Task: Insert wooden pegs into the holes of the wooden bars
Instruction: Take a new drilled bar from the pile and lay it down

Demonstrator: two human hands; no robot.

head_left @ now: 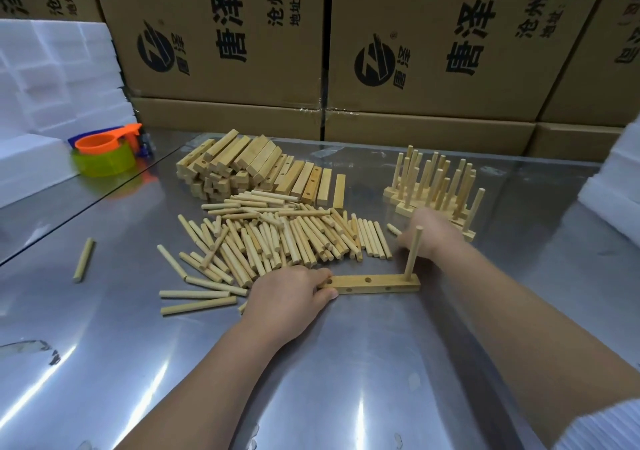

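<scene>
A wooden bar [372, 284] with several holes lies flat on the metal table in front of me. My left hand [291, 299] grips its left end, thumb on the near side. One peg [414, 254] stands upright in the hole at the bar's right end. My right hand [431, 231], blurred, is behind that peg at the right edge of the loose peg pile [277, 238]. Its fingers bend down toward the table. Whether they hold a peg is hidden.
A stack of bare bars [256, 169] lies behind the pegs. Finished bars with upright pegs [436, 186] stand at the back right. A stray peg [83, 259] lies far left. Coloured plastic cups [104, 155], white foam blocks [41, 103] and cardboard boxes [311, 51] border the table.
</scene>
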